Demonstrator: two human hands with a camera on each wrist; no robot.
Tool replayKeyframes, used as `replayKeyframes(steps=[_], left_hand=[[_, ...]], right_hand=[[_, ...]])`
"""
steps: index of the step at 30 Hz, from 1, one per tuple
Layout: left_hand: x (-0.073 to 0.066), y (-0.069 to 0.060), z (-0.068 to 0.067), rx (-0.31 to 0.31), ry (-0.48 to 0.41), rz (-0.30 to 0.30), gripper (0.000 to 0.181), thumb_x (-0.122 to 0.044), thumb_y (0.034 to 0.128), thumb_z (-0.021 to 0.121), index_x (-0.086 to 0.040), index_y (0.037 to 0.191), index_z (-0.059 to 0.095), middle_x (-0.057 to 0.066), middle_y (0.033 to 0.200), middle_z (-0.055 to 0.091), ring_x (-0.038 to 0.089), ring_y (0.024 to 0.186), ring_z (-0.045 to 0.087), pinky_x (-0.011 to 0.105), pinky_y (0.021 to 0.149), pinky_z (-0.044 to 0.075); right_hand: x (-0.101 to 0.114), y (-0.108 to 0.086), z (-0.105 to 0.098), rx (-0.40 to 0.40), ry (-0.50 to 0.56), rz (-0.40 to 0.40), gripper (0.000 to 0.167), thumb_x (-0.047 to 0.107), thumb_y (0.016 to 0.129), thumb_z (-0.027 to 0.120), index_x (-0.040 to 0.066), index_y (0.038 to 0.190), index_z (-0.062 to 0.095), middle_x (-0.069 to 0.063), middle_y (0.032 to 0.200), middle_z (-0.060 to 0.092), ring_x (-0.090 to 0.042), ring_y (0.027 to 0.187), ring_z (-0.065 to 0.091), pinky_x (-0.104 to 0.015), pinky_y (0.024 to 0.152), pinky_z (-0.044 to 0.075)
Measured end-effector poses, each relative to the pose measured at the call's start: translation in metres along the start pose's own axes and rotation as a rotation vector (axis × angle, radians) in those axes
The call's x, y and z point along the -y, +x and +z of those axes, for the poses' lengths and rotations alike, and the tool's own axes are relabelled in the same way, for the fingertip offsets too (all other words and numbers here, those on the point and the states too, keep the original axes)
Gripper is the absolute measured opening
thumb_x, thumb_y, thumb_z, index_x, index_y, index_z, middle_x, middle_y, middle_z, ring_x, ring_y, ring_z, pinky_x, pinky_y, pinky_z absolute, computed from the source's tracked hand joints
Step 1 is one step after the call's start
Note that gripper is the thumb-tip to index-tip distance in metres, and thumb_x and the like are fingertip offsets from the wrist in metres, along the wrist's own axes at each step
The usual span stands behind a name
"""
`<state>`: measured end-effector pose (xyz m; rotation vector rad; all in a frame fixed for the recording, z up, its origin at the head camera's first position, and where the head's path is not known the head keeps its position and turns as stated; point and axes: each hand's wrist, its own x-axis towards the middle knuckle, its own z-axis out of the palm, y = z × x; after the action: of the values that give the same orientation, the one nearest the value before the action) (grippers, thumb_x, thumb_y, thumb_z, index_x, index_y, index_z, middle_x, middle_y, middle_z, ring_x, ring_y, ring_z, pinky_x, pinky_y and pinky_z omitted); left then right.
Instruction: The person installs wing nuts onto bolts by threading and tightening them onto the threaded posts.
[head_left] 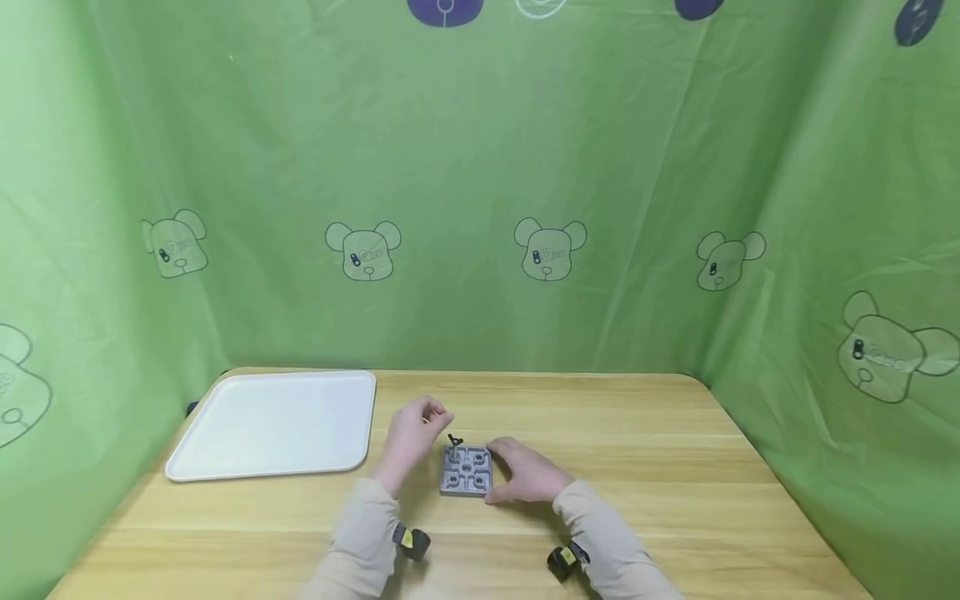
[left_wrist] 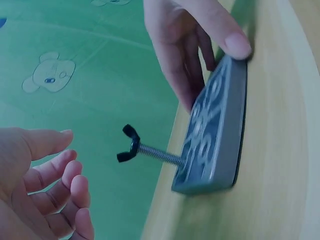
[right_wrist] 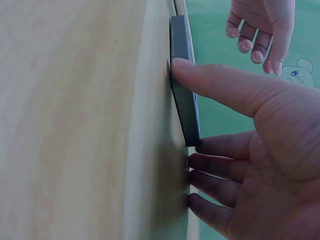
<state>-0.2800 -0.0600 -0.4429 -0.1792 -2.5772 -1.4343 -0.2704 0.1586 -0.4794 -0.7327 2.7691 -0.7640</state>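
A square grey block (head_left: 467, 472) with grooves and round recesses in its top lies on the table. From its far left corner stands a threaded bolt with a black wing head (left_wrist: 131, 144). My left hand (head_left: 417, 429) hovers just beyond the wing head, apart from it, fingers loosely bent and holding nothing. On the block's right side, my right hand (head_left: 528, 472) steadies it. Its thumb (right_wrist: 192, 75) presses the near side face, and its fingers reach round to the far edge. Part of the bolt inside the recess is hidden.
A white rectangular tray (head_left: 281, 425) lies at the left of the wooden table (head_left: 637, 433). Green curtain (head_left: 465, 150) printed with bear heads encloses the back and both sides. Each sleeve carries a black wrist camera (head_left: 415, 543).
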Motion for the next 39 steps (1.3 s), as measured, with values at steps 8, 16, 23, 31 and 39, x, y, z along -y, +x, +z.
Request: replayKeyframes(steps=[8,16,23,31,39], left_hand=[[0.011,0.0,0.009,0.016,-0.261,-0.071,0.023,-0.021,0.0873,0.07,-0.003,0.102,0.066,0.009,0.091,0.063,0.014,0.082,0.055,0.027,0.075,0.046],[0.043,-0.002,0.014,0.238,-0.446,-0.113,0.046,-0.02,0.0832,0.074,-0.003,0.124,0.06,0.019,0.118,0.059,0.015,0.091,0.055,0.032,0.082,0.044],[0.059,-0.001,0.02,0.31,-0.417,-0.114,0.042,-0.022,0.0835,0.074,-0.007,0.121,0.063,0.01,0.109,0.064,0.015,0.09,0.055,0.031,0.076,0.045],[0.061,0.003,0.022,0.332,-0.4,-0.121,0.033,-0.021,0.0829,0.074,-0.008,0.113,0.066,0.006,0.101,0.066,0.016,0.087,0.055,0.03,0.073,0.043],[0.062,0.006,0.02,0.353,-0.376,-0.106,0.03,-0.019,0.0822,0.074,-0.007,0.109,0.068,0.006,0.097,0.065,0.015,0.082,0.053,0.028,0.069,0.045]], right_hand=[[-0.001,0.002,-0.001,-0.005,-0.011,-0.013,0.092,0.035,0.069,0.084,-0.004,0.141,0.042,-0.023,0.143,0.047,-0.041,0.13,0.048,-0.056,0.109,0.037],[-0.005,0.001,0.001,0.006,0.0,0.01,0.093,0.037,0.069,0.083,-0.002,0.142,0.041,-0.023,0.145,0.045,-0.041,0.131,0.047,-0.058,0.109,0.037],[-0.003,-0.001,0.001,0.006,0.026,0.01,0.093,0.035,0.069,0.084,-0.003,0.142,0.041,-0.024,0.145,0.044,-0.042,0.132,0.046,-0.059,0.109,0.036],[-0.002,-0.001,0.001,0.004,0.026,0.001,0.093,0.035,0.069,0.084,-0.003,0.142,0.041,-0.024,0.145,0.045,-0.042,0.131,0.047,-0.059,0.109,0.036],[0.0,0.001,0.0,0.004,0.019,-0.001,0.093,0.036,0.069,0.084,-0.003,0.142,0.041,-0.023,0.145,0.045,-0.042,0.131,0.047,-0.058,0.109,0.036]])
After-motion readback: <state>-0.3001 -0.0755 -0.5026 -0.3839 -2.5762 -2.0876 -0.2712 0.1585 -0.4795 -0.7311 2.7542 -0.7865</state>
